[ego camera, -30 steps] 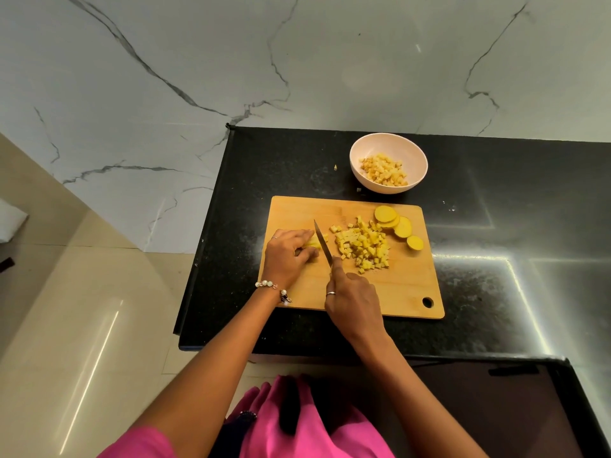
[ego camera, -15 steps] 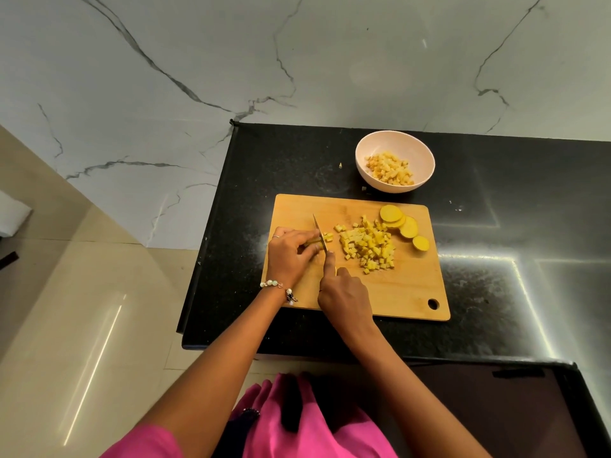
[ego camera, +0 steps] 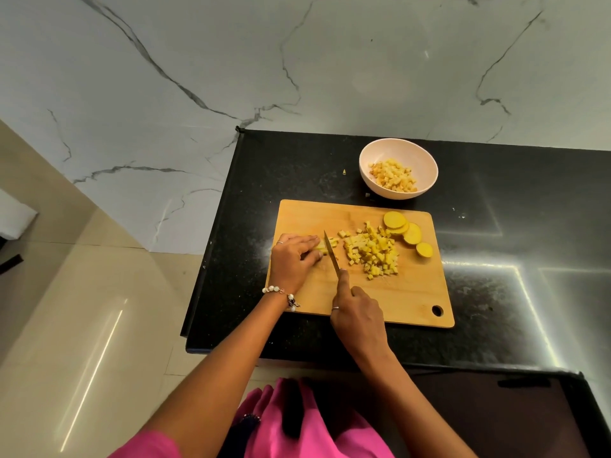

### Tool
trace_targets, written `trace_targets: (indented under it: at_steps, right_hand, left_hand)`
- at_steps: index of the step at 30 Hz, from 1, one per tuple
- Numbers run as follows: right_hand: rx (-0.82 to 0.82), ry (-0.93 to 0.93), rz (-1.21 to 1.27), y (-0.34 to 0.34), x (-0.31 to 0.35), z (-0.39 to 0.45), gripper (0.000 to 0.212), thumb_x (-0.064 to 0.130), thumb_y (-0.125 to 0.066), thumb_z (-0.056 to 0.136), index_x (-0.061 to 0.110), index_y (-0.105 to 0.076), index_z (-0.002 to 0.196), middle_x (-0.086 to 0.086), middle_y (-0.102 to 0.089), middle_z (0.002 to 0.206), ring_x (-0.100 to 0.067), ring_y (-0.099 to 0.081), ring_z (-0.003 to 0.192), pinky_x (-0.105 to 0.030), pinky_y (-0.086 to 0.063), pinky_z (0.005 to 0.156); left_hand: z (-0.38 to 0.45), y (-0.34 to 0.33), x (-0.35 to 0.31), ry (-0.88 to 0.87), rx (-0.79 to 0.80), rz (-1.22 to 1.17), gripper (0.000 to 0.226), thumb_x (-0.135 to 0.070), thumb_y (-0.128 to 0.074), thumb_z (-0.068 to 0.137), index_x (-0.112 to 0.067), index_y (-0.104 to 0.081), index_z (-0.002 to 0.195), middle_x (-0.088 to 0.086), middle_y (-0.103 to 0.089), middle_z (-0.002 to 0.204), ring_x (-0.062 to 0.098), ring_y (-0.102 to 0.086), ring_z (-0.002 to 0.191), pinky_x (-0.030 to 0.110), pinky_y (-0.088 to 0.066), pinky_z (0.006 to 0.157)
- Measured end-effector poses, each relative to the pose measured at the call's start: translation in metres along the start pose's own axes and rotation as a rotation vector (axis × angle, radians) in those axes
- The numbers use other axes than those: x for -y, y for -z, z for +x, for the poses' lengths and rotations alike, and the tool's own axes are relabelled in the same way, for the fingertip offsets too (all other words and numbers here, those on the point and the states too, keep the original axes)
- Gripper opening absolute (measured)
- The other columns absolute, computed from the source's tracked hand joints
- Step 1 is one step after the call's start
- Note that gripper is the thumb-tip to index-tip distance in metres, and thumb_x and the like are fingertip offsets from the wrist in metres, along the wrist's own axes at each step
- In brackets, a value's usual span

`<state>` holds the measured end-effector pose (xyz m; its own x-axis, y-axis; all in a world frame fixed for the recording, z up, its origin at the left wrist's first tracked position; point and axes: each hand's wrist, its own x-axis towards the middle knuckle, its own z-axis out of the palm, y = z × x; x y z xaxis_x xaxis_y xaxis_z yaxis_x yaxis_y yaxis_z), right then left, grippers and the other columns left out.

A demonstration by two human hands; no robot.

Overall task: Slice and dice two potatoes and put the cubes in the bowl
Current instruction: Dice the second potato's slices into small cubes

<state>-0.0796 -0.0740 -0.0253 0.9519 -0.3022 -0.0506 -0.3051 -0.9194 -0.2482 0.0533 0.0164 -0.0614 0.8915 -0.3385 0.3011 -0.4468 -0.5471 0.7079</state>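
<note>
Right hand (ego camera: 358, 314) grips knife (ego camera: 331, 256) | left hand (ego camera: 294, 259) pins potato strips (ego camera: 322, 247)

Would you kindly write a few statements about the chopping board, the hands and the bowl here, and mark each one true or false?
1. The right hand holds the knife. True.
2. The bowl is empty. False: it already holds potato cubes.
3. The left hand steadies potato strips on the cutting board. True.
4. All the potato has been diced. False: round slices lie uncut at the board's far right.
5. The pile of cubes lies left of the knife. False: it lies right of the blade.
</note>
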Motion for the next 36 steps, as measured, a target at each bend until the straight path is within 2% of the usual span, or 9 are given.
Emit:
trace_targets:
  at_steps: [5,9,13,19,22,27,29,33,36]
  right_hand:
    - [-0.068,0.036,0.084,-0.002,0.001,0.002,0.053,0.007,-0.056,0.085,-0.003,-0.045,0.136,-0.018,-0.062,0.068,-0.035,-0.055,0.052,-0.032,-0.028,0.046]
    - [-0.067,0.073,0.101,0.002,0.007,0.005,0.055,0.017,-0.036,0.097,0.008,-0.02,0.149,-0.017,-0.063,0.099,-0.035,-0.059,0.082,-0.034,-0.031,0.06]
    - [-0.006,0.05,-0.041,0.005,0.013,0.009,0.056,0.016,-0.028,0.099,0.009,-0.009,0.151,-0.016,-0.059,0.109,-0.034,-0.06,0.089,-0.035,-0.034,0.062]
    - [-0.003,0.054,-0.181,0.0,0.021,0.021,0.054,-0.001,-0.056,0.077,-0.005,-0.051,0.131,-0.017,-0.059,0.064,-0.032,-0.053,0.042,-0.027,-0.024,0.04]
    - [0.03,0.091,-0.203,0.006,0.02,0.018,0.055,0.001,-0.052,0.077,-0.005,-0.048,0.132,-0.015,-0.058,0.066,-0.03,-0.052,0.04,-0.026,-0.024,0.04]
    - [-0.015,0.081,-0.224,-0.007,0.005,-0.007,0.069,0.005,-0.08,0.051,-0.003,-0.063,0.117,-0.009,-0.055,0.055,-0.023,-0.044,0.029,-0.025,-0.017,0.033]
    - [0.012,0.042,-0.249,-0.008,0.003,-0.006,0.067,0.007,-0.076,0.061,-0.001,-0.058,0.125,-0.011,-0.059,0.062,-0.025,-0.049,0.035,-0.027,-0.022,0.033]
    - [-0.006,0.053,-0.105,-0.008,-0.002,-0.004,0.06,0.01,-0.039,0.094,0.006,-0.017,0.149,-0.017,-0.059,0.103,-0.036,-0.062,0.076,-0.034,-0.036,0.055]
    - [-0.059,0.017,-0.034,-0.004,-0.007,-0.001,0.058,0.009,-0.044,0.093,0.004,-0.025,0.147,-0.02,-0.062,0.096,-0.039,-0.061,0.072,-0.034,-0.032,0.054]
  left_hand:
    - [-0.001,0.002,0.004,0.031,-0.002,0.014,0.032,-0.019,-0.079,0.072,-0.008,-0.073,0.101,0.002,-0.071,0.105,0.019,-0.06,0.102,0.022,-0.041,0.089]
    - [-0.001,0.001,0.006,0.014,-0.007,0.02,0.025,-0.015,-0.077,0.074,-0.007,-0.074,0.098,0.003,-0.072,0.102,0.023,-0.062,0.098,0.025,-0.043,0.085]
    - [-0.002,-0.001,0.005,-0.016,-0.015,0.042,0.02,-0.012,-0.078,0.072,-0.005,-0.075,0.091,0.005,-0.073,0.094,0.026,-0.063,0.09,0.025,-0.043,0.079]
    - [-0.001,-0.002,0.005,-0.021,-0.019,0.043,0.018,-0.018,-0.073,0.071,-0.007,-0.076,0.085,0.004,-0.074,0.088,0.029,-0.063,0.084,0.015,-0.038,0.078]
    - [-0.002,-0.003,0.003,-0.017,-0.027,0.05,0.019,-0.019,-0.073,0.071,-0.007,-0.076,0.084,0.005,-0.074,0.087,0.028,-0.063,0.083,0.015,-0.038,0.077]
    - [-0.002,-0.001,0.002,-0.011,-0.021,0.039,0.021,-0.021,-0.075,0.073,-0.007,-0.076,0.089,0.003,-0.074,0.091,0.024,-0.062,0.089,0.022,-0.044,0.077]
    - [-0.001,0.0,0.002,-0.008,-0.021,0.031,0.021,-0.019,-0.077,0.073,-0.007,-0.076,0.09,0.003,-0.074,0.092,0.023,-0.062,0.09,0.024,-0.045,0.078]
    - [0.0,0.003,0.002,0.012,-0.02,0.01,0.022,-0.017,-0.079,0.071,-0.007,-0.075,0.09,0.003,-0.074,0.093,0.022,-0.062,0.092,0.025,-0.046,0.081]
    - [0.0,0.004,0.002,0.03,-0.011,-0.007,0.024,-0.017,-0.079,0.072,-0.007,-0.075,0.093,0.003,-0.073,0.095,0.019,-0.062,0.096,0.024,-0.046,0.084]
